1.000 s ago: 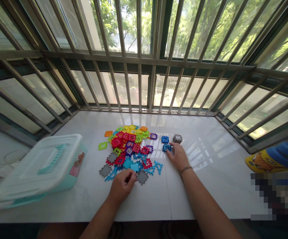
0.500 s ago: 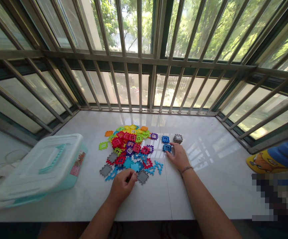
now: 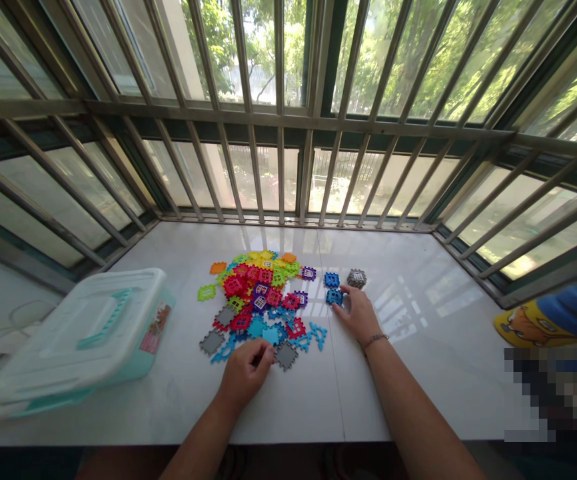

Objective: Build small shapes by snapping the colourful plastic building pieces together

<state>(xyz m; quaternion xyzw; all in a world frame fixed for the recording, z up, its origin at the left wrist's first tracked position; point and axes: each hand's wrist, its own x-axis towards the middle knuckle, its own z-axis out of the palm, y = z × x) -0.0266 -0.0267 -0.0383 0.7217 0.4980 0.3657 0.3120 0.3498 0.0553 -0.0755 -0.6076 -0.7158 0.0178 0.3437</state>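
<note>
My right hand (image 3: 359, 315) has its thumb and forefinger on a blue window tile (image 3: 334, 297) that lies on the table. Just beyond that tile is another blue window tile (image 3: 331, 280), and a stack of grey tiles (image 3: 356, 278) sits past my fingertips. My left hand (image 3: 248, 370) rests loosely curled at the near edge of a heap of toothed plastic building tiles (image 3: 263, 293), with nothing seen inside its fingers. A flat grey tile (image 3: 286, 356) lies right beside it, and a light blue tile (image 3: 270, 336) is just behind.
A lidded plastic box (image 3: 83, 327) with a teal handle stands at the left of the white table (image 3: 408, 267). On the right lies a yellow and blue cartoon container (image 3: 548, 317), near a blurred-out patch. Metal window bars (image 3: 281, 173) rise along the table's back edge.
</note>
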